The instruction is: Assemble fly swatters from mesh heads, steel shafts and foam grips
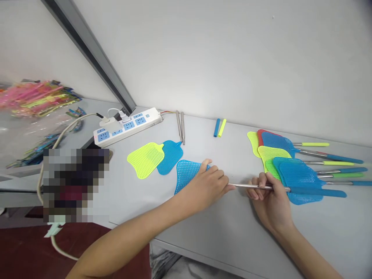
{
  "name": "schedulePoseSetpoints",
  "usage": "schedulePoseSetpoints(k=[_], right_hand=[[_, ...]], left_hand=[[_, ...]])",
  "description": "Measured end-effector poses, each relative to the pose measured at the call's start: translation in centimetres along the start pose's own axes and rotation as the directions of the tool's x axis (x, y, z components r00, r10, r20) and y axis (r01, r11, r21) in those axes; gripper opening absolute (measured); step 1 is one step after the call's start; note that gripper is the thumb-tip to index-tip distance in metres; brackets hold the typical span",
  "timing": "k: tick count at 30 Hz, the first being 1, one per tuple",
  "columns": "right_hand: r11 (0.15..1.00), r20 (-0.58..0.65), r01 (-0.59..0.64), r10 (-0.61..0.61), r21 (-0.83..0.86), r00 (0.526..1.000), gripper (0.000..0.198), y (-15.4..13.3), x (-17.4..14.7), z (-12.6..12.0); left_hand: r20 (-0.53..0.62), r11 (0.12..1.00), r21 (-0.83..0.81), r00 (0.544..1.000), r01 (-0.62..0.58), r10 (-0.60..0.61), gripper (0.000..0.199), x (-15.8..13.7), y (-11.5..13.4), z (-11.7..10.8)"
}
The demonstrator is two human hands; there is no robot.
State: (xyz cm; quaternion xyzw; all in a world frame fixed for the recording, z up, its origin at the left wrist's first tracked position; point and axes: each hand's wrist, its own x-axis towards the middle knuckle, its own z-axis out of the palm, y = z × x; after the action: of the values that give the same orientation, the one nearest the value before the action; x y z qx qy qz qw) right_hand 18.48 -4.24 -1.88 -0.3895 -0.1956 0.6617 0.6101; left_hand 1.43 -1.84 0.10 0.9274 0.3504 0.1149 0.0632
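Note:
A blue fly swatter [187,172] with a metal rod and a blue grip lies across both my hands, above the grey table. My left hand [210,182] is closed around the swatter where its head meets the rod, hiding that joint. Farther right, my right hand [270,197] has its fingers curled around the metal rod, just short of the blue grip. Beyond my left hand, a loose yellow swatter head [143,159] overlaps a loose blue swatter head [171,157]. Past my right hand lies a fanned pile of whole fly swatters [274,155] in yellow, red, green and blue.
Two metal rods [180,128] lie near the wall, with a blue grip tube [217,128] and a yellow one [222,128] to their right. A white power strip [128,128] with plugs stands left, near a blurred-out dark object [75,182]. Plastic-bagged colourful items [43,97] lie far left.

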Motion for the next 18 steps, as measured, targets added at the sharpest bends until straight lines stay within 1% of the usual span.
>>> schedulePoseSetpoints(k=[2,5,9,14,18], right_hand=[[1.000,0.016,-0.025,0.024,0.009,1.000,0.035,0.1,-0.2,0.0],[0.997,0.021,-0.073,0.072,0.041,0.997,0.036,0.4,-0.5,0.0],[0.988,0.019,-0.138,0.137,0.067,0.990,0.036,0.7,-0.8,-0.1],[0.990,0.011,-0.127,0.126,0.067,0.992,0.037,1.0,-0.9,0.0],[0.988,0.038,-0.144,0.141,0.061,0.989,0.037,1.2,-0.9,-0.1]], left_hand=[[0.010,0.999,0.024,1.000,-0.023,0.023,0.033,0.0,0.1,0.4],[0.047,0.999,0.002,0.998,-0.042,0.042,0.027,-0.2,0.5,0.9],[0.081,0.999,-0.052,0.997,-0.003,0.007,0.021,-0.5,1.3,1.0],[0.130,0.992,-0.120,0.991,0.031,-0.015,0.022,-0.5,1.6,0.6],[0.148,0.983,-0.172,0.988,0.067,-0.042,0.025,-0.6,1.7,0.3]])
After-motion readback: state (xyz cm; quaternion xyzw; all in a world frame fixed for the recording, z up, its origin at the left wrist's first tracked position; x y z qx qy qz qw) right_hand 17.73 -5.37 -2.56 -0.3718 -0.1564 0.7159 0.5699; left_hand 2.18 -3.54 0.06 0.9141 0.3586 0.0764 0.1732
